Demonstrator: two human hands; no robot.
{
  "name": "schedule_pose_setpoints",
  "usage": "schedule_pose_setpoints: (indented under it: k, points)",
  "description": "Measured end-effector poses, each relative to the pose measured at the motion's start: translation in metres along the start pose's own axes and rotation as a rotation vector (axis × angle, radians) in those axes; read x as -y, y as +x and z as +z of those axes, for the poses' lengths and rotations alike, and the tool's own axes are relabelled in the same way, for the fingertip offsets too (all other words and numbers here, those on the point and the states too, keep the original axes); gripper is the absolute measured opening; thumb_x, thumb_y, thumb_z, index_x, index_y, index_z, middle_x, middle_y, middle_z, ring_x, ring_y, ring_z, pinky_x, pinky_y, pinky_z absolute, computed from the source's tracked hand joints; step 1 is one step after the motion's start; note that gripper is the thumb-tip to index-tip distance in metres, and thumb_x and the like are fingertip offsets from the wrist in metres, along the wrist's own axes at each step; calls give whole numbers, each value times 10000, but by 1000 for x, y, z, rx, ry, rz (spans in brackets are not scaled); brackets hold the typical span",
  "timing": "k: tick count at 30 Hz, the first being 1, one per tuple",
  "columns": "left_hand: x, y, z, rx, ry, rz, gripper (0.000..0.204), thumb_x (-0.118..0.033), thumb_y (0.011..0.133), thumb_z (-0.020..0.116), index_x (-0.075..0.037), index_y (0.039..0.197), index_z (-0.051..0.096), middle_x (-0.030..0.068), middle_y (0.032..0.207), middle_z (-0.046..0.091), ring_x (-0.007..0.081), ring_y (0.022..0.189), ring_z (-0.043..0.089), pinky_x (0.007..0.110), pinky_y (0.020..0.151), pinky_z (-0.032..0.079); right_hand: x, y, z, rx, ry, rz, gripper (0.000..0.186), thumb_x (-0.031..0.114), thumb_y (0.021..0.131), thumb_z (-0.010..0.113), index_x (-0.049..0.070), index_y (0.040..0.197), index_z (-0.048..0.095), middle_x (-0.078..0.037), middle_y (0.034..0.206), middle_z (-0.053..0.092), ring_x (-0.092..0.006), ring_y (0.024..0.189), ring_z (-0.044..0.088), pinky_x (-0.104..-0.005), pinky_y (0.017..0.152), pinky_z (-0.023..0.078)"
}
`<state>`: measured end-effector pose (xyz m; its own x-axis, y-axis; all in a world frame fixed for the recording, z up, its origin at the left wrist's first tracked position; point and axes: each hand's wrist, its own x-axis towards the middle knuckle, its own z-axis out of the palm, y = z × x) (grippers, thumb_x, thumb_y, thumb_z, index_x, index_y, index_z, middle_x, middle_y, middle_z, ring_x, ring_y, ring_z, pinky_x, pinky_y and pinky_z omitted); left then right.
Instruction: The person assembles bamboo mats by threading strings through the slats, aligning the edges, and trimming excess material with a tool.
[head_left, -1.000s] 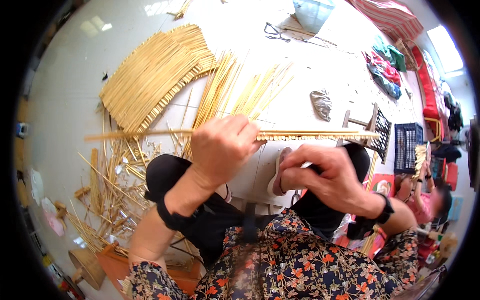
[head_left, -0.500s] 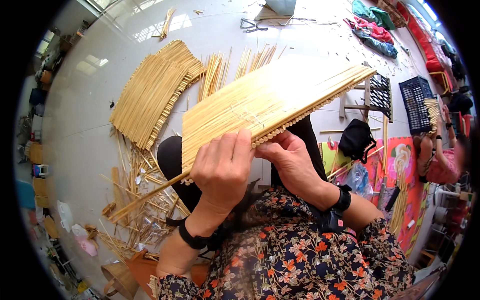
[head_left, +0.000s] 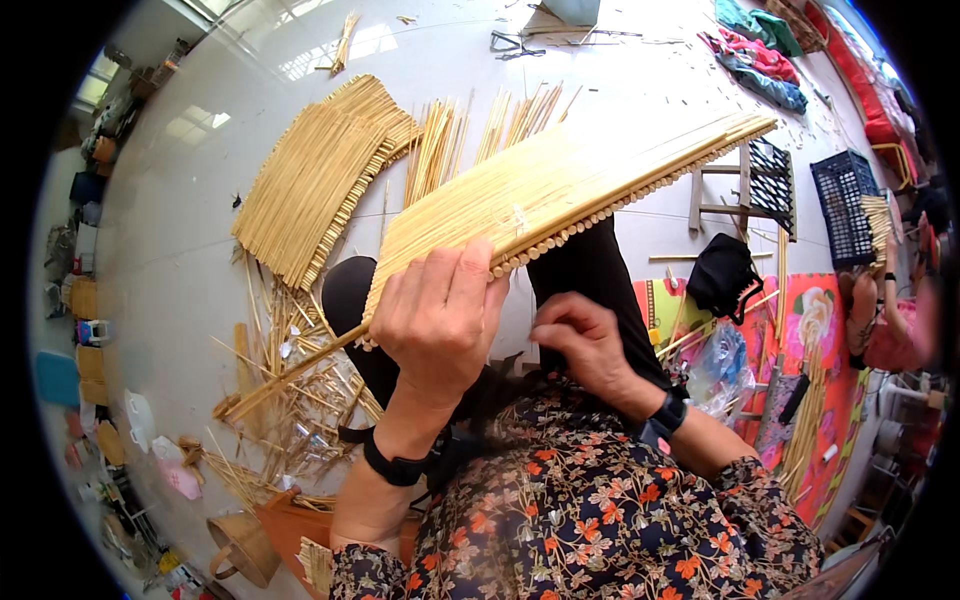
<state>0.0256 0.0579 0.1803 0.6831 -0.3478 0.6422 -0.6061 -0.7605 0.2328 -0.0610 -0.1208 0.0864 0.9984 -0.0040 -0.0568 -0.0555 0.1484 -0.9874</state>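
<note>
A long panel of lined-up straw-coloured sticks [head_left: 470, 220] slants up to the right over my knees, with beaded-looking stick ends along its lower edge and a small pale thread on its face. My left hand [head_left: 433, 322] is closed on the panel's lower left part, beside a loose stick running out to the left. Below the edge, apart from it, my right hand [head_left: 585, 345] has curled fingers; whatever they may hold is too small or hidden to make out.
Stacked stick mats [head_left: 295, 190], loose sticks and scraps [head_left: 300, 370] lie on the tiles. At right are a wooden stool [head_left: 742, 190], black bag [head_left: 720, 275], floral mat [head_left: 825, 450], blue crate [head_left: 842, 205], clothes [head_left: 760, 70] and another person [head_left: 895, 320].
The panel has swung from nearly edge-on to showing its broad face. My right hand came up to its underside, then moved down away from it. My left hand stayed gripping it.
</note>
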Motion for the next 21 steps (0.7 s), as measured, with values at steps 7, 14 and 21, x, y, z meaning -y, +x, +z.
schedule_pose_setpoints:
  k: [7, 14, 21]
  points:
    - [-3, -4, 3, -8, -6, 6, 363, -125, 697, 873, -93, 1030, 733, 60, 860, 680, 269, 738, 660, 379, 664, 509, 60, 9, -37, -281, 446, -366, 72, 18, 975, 618, 60, 995, 673, -95, 1042, 634, -160, 773, 601, -306, 702, 528]
    - [-6, -11, 5, 8, -4, 45, 389, -116, 697, 865, -86, 1062, 734, 57, 870, 684, 263, 745, 664, 381, 671, 515, 76, 17, -34, 159, 749, -222, 121, 163, 1059, 588, 56, 1078, 535, -184, 873, 694, -255, 697, 688, -384, 608, 595]
    - [-10, -18, 5, 12, -9, 57, 399, -134, 690, 871, -93, 1064, 735, 53, 899, 694, 251, 776, 680, 368, 686, 521, -7, -40, -124, -60, 248, 141, 126, 72, 1013, 600, 24, 899, 574, -63, 694, 594, -149, 557, 563, -290, 533, 484]
